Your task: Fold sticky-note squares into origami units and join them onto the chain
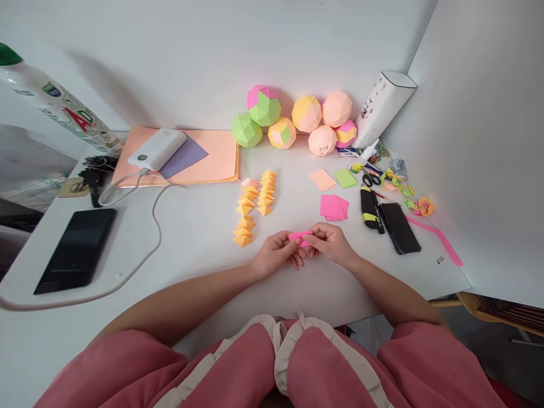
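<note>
A small folded piece of pink paper (300,237) is pinched between my two hands above the desk. My left hand (277,250) grips its left end, thumb on top and fingers underneath. At the right end, my right hand (330,243) holds it the same way. Just beyond lies a stack of square pink paper sheets (334,207), with a peach sheet (322,179) and a green sheet (345,178) behind it. To the left of my hands, folded orange paper pieces (243,232) stand in two rows, one peach piece (249,182) among them.
Several faceted paper balls (307,113) sit against the wall. Scissors (371,179), a box cutter (369,207), a black phone (399,228) and paper scraps (419,206) lie at right. Left are a power bank (157,149) with a cable, a black tablet (76,249) and a spray can (72,107).
</note>
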`<state>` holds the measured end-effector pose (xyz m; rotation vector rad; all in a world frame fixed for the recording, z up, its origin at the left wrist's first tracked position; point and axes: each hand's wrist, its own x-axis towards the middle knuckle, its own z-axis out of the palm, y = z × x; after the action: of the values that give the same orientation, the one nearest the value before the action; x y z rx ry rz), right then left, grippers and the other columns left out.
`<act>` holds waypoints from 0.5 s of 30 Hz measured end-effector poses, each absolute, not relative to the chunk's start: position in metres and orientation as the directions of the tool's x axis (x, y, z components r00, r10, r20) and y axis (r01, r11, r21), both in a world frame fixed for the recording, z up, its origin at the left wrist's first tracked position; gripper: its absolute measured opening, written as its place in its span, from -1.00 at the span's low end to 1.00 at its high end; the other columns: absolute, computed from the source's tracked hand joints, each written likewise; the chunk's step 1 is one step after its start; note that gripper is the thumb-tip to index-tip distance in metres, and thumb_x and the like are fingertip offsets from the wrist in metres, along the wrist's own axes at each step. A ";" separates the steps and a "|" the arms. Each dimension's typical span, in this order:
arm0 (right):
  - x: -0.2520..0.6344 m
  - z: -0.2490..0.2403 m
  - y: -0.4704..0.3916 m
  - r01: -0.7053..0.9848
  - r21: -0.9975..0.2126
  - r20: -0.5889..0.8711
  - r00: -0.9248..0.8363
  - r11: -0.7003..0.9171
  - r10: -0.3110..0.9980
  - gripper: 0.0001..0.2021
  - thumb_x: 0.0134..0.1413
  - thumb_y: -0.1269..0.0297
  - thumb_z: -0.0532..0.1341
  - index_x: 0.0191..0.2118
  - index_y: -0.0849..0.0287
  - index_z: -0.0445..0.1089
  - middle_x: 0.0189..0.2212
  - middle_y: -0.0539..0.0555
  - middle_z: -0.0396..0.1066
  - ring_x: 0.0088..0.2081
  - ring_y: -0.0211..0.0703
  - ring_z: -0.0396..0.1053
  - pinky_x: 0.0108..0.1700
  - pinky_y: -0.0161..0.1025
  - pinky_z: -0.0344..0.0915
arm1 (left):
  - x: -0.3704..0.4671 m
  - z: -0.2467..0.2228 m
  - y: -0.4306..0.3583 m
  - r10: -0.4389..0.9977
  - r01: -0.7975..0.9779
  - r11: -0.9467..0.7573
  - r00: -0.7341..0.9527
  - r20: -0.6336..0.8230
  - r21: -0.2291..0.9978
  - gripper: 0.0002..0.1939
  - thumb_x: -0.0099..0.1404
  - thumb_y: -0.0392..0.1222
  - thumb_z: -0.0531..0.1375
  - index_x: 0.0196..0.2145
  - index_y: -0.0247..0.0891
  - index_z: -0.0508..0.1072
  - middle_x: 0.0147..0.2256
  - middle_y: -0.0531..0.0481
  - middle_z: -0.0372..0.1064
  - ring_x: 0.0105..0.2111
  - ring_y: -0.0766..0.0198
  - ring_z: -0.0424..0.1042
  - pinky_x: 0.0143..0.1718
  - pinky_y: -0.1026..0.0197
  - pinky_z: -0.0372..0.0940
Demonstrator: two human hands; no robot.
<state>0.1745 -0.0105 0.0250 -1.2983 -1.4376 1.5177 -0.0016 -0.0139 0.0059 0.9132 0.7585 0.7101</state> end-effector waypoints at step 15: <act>0.175 0.027 -0.011 0.147 -0.977 -0.191 -0.290 -0.154 0.938 -0.73 -0.04 0.09 0.26 -0.39 0.23 0.34 -0.62 -0.01 0.38 -0.62 -0.31 0.33 -0.56 -0.33 0.32 | -0.007 0.007 -0.010 0.712 -0.130 0.478 0.637 -0.297 0.869 -0.65 0.14 0.05 0.21 -0.36 -0.34 0.34 -0.54 -0.03 0.42 -0.67 0.36 0.38 -0.69 0.34 0.29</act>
<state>0.1751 -0.0110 0.0270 -1.2728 -1.4432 1.5125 -0.0066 -0.0099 0.0067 0.9391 0.7170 0.5708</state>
